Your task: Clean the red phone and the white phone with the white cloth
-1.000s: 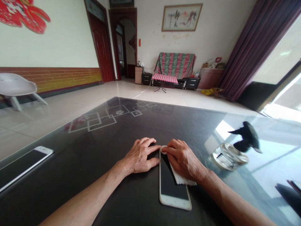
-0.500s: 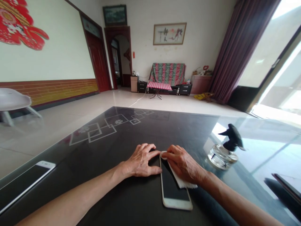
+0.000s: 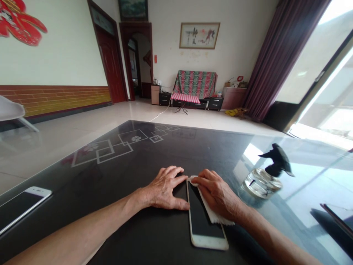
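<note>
A white-edged smartphone [image 3: 202, 217] lies face up on the dark glossy table [image 3: 154, 235]. My left hand [image 3: 167, 189] rests at its left side, fingers spread, with thumb and forefinger touching the phone's left edge. Over the upper right of the screen, my right hand [image 3: 216, 189] presses a white cloth [image 3: 216, 217] with closed fingers. Part of the cloth is hidden under the palm, and its lower end hangs past the phone's right edge.
To the right stands a clear spray bottle [image 3: 264, 180] with a black trigger head. Another white phone [image 3: 24, 206] lies at the left edge of the view. A dark flat object [image 3: 336, 219] is at the far right, partly cut off.
The view has tilted and turned slightly, shifting the room upward and the second phone leftward. Both hands keep nearly the same place on the phone, the cloth still under my right hand.
</note>
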Available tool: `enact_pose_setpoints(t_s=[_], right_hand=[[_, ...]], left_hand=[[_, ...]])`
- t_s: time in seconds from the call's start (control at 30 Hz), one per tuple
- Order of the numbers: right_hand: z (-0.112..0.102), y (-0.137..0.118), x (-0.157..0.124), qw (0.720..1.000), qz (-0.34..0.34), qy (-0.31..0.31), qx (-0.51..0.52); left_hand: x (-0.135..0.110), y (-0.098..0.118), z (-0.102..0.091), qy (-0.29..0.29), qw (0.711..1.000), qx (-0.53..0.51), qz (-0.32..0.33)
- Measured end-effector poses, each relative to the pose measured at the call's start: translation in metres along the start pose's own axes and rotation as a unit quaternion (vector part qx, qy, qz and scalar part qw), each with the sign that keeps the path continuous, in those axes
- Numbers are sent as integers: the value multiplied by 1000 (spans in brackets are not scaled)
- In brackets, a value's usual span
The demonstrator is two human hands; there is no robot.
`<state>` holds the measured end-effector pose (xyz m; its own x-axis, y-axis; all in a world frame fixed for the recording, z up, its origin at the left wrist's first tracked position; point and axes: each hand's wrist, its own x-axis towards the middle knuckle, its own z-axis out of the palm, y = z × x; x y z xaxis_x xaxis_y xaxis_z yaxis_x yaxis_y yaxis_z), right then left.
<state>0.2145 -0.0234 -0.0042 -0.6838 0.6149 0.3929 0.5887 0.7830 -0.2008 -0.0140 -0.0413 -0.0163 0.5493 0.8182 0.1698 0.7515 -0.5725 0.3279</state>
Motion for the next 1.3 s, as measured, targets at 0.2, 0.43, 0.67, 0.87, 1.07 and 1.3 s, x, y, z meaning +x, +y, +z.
enact_pose_setpoints(t_s=[0.2, 0.43, 0.67, 0.87, 1.07, 1.3], right_hand=[[-16, -13, -1, 997, -38, -70, 5], [-30, -34, -5, 987, -60, -141, 44], [-17, -27, -2, 994, -59, -88, 21], [-7, -12, 1, 998, -39, -47, -8], [-2, -1, -1, 1000, -8, -16, -8], [-5, -4, -1, 999, -1, -29, -13]], left_hand=[[1, -2, 2, 7, 1000, 2, 9], [2, -1, 1, -6, 1000, 7, 13], [2, 0, 0, -6, 1000, 13, 8], [2, 0, -1, -15, 1000, 15, 1], [2, 1, -4, -34, 999, 17, -5], [3, 1, -4, -40, 999, 20, -8]])
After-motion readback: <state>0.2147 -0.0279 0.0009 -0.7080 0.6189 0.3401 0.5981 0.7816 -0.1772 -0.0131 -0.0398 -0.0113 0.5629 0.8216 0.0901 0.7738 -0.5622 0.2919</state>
